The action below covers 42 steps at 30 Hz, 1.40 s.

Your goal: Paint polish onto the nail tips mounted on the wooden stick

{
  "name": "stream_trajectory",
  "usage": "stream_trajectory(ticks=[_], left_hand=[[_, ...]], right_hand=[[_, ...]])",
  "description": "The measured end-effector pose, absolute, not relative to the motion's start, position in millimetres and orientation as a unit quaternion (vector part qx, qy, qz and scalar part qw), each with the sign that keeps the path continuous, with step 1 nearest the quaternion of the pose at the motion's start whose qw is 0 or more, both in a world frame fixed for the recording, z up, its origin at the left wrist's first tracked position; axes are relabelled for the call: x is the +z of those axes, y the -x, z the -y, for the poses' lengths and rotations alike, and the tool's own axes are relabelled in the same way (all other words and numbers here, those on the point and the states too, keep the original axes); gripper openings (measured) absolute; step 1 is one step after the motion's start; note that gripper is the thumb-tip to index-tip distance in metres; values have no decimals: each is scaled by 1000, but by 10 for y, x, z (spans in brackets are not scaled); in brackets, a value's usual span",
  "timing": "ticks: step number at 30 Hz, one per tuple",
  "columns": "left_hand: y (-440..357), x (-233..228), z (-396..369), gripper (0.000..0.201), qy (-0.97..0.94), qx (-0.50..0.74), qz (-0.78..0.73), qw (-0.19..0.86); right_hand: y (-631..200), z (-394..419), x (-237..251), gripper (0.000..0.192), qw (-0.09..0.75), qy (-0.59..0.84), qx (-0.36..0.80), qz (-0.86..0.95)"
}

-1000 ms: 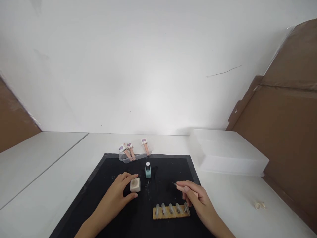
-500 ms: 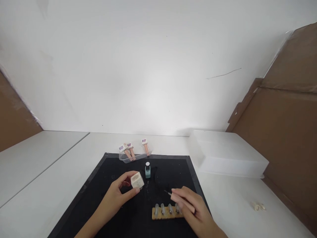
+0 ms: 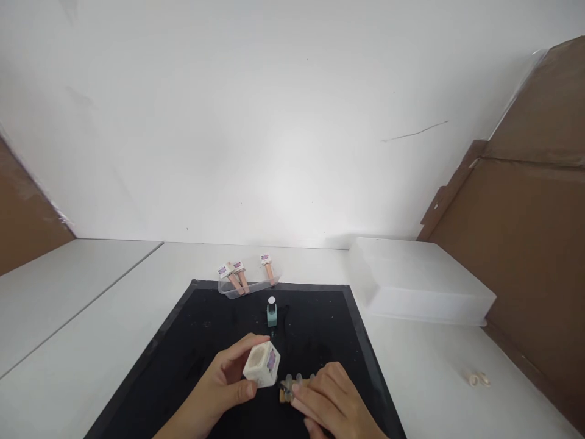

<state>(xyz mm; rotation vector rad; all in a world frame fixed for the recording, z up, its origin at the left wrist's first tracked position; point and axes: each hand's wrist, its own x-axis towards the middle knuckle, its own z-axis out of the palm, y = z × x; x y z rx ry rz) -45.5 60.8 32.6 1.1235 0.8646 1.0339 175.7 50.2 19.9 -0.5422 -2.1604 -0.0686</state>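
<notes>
Two hands worked low over the black mat (image 3: pixel 205 329) on the white bench (image 3: pixel 114 292); right hand (image 3: pixel 331 402) nearest, fingers curled together around a thin brush-like tool (image 3: pixel 287 386), its tip just showing at the fingertips; the hand lay over a wooden strip (image 3: pixel 286 394) carrying clear nail tips (image 3: pixel 299 379), most of the strip hidden beneath it; left hand (image 3: pixel 223 384) pinched a small white cube-shaped pot (image 3: pixel 262 364) between thumb and fingers, lifted and tilted, just beside the tool tip; beyond, a small teal bottle (image 3: pixel 272 312) with white cap stood upright on the mat; at the mat's far edge, a clear tray (image 3: pixel 242 288) held three pink-handled sticks (image 3: pixel 240 275) with labelled ends; to the right, a translucent lidded box (image 3: pixel 418 280) on the bench; brown cardboard (image 3: pixel 525 213) behind it.
</notes>
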Motion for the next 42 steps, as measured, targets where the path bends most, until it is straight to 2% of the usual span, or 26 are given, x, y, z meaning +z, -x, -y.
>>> stream_trajectory(ticks=[10,20,24,27,30,34,38,42], left_hand=[[464,303,-584,51,-505,413,-369,662],[422,197,-568,51,-498,414,-336,684],[401,193,-562,49,-492,414,-326,693],[388,174,-560,50,-492,405,-312,705],[374,128,-569,50,-492,405,-301,710],[353,54,-619,50,-532,416,-255,692],[355,20,-667,51,-545,425,-246,679],[373,30,-661,54,-543,410,-279,678]], right_hand=[[-1759,-513,88,32,457,214,-39,863],[-1682,-482,227,19,498,212,-53,839],[-1666,-493,127,16,527,208,-87,820],[-1675,-489,17,12,506,215,-113,828],[-1681,-480,-28,20,479,227,-144,835],[-1649,-475,-3,29,494,219,-173,824],[-1601,-477,-33,17,498,245,-122,823],[-1623,-489,-112,18,548,227,18,805]])
